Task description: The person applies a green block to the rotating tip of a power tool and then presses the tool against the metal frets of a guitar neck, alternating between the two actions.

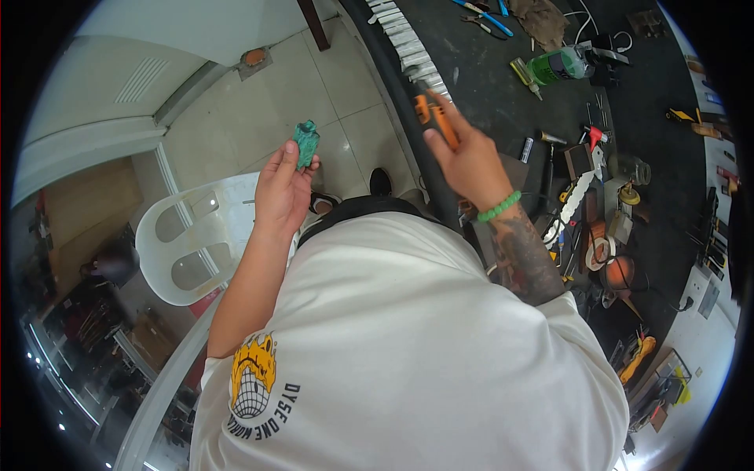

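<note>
The left hand has its grip closed around a rough, angular green chunk, held above pale glossy floor tiles. The right hand clamps its grip on an orange-handled tool beside a row of flat whitish strips along the dark tabletop's edge.

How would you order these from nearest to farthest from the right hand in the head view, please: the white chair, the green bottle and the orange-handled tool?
1. Orange-handled tool: held in the right hand.
2. Green bottle: on the dark workbench, farther out to the right.
3. White chair: across on the left side, beyond the left forearm.
</note>
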Demonstrator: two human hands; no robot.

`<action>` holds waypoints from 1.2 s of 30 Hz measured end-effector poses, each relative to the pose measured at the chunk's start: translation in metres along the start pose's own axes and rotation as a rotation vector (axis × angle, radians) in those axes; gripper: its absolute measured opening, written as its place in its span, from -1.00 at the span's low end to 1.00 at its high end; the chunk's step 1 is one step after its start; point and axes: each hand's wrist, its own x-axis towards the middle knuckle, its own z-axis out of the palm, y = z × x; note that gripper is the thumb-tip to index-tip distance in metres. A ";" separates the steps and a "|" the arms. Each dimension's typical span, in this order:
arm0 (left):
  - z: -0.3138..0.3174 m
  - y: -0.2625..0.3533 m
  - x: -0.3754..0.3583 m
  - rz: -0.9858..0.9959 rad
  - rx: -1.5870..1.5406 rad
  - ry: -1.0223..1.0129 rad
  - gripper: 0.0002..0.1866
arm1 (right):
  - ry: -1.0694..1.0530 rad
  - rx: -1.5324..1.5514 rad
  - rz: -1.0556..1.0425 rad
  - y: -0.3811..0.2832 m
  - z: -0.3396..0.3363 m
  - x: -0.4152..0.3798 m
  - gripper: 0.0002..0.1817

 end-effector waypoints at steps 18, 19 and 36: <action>-0.004 0.003 -0.006 -0.009 0.019 0.029 -0.64 | 0.109 -0.385 0.169 0.036 -0.002 -0.007 -0.30; -0.004 0.002 -0.007 -0.009 0.019 0.029 -0.64 | 0.119 -0.395 0.175 0.037 -0.002 -0.007 -0.31; -0.002 0.000 -0.007 -0.017 0.013 0.045 -0.65 | 0.069 -0.393 0.063 0.023 0.015 -0.016 -0.31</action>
